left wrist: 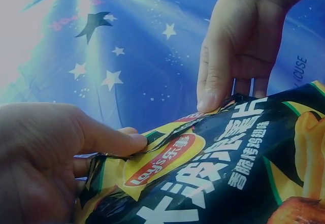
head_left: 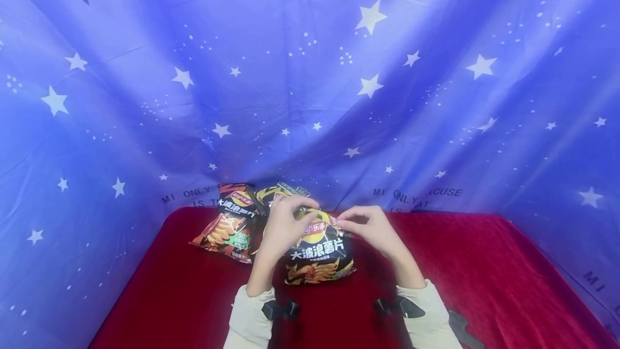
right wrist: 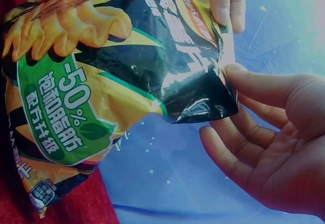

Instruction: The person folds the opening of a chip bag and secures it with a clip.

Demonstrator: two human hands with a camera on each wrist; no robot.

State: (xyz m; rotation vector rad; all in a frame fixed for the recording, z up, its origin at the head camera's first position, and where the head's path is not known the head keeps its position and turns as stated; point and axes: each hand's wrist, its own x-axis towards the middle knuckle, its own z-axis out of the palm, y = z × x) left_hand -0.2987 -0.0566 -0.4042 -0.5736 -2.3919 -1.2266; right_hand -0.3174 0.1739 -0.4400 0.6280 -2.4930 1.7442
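A black and yellow chip bag (head_left: 317, 257) stands roughly upright in front of me, its printed front facing me. My left hand (head_left: 286, 225) pinches its top edge near the left corner, thumb on the printed front in the left wrist view. On the opposite side, my right hand (head_left: 373, 228) pinches the top edge near the other corner. The right wrist view shows that thumb and forefinger (right wrist: 264, 89) at the folded corner of the bag, the other fingers spread below. Some of the top edge looks folded; whether it is torn cannot be seen.
Left of the held bag lies a red and black chip bag (head_left: 232, 225). Behind my left hand is another black and yellow bag (head_left: 263, 194), partly hidden. A red cloth (head_left: 465, 263) covers the table, with a blue star-patterned curtain (head_left: 300, 96) behind. A dark object (head_left: 462, 330) lies by the right sleeve.
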